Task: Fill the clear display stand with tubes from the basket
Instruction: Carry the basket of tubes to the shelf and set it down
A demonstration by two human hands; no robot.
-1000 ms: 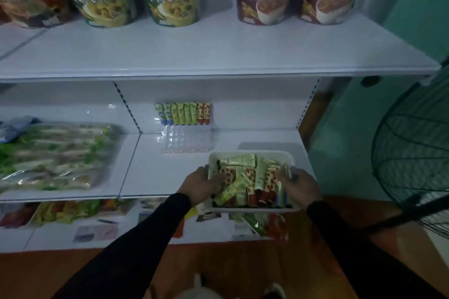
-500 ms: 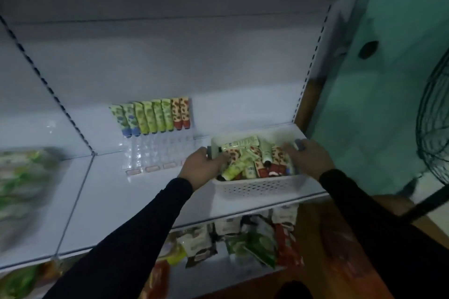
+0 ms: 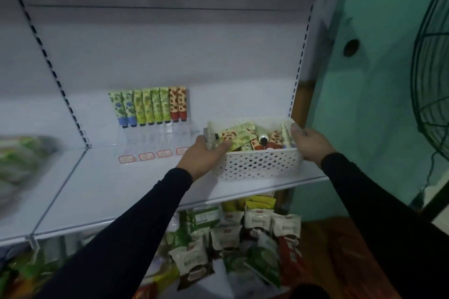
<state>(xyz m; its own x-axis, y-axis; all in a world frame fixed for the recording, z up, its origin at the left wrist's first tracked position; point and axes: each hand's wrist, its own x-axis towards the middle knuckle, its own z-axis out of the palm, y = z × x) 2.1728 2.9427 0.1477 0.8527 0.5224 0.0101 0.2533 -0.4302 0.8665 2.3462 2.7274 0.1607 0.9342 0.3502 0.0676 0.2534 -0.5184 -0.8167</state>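
Tubes [image 3: 148, 106] stand upright, caps down, in the back row of the clear display stand [image 3: 155, 136] on the white shelf [image 3: 121, 184], left of both hands and near the left one. Just right of the stand sits the white perforated basket [image 3: 260, 165], its long axis running left to right; the left hand [image 3: 206, 156] curls over its left rim, the right hand [image 3: 309, 142] grips its right end. Loose tubes [image 3: 239, 137] lie jumbled at mixed angles inside, while snack packets [image 3: 243, 230] crowd the shelf below.
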